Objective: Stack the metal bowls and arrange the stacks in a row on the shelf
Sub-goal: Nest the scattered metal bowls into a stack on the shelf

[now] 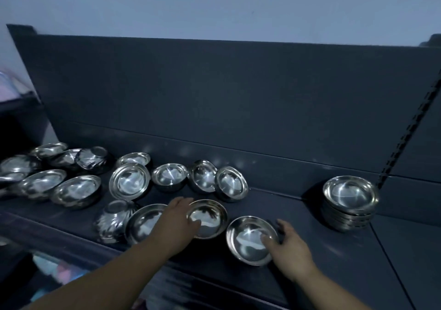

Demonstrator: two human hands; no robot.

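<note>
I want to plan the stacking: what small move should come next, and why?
Probably the left hand should lift the middle bowl and nest it into the front bowl held by the right hand; both are gripped and lie adjacent.

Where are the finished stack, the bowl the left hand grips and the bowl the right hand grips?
Stack (350,191): head view, inside of its top bowl.
Left bowl (210,219): head view, its inner base.
Right bowl (248,238): head view, its inner base.
</note>
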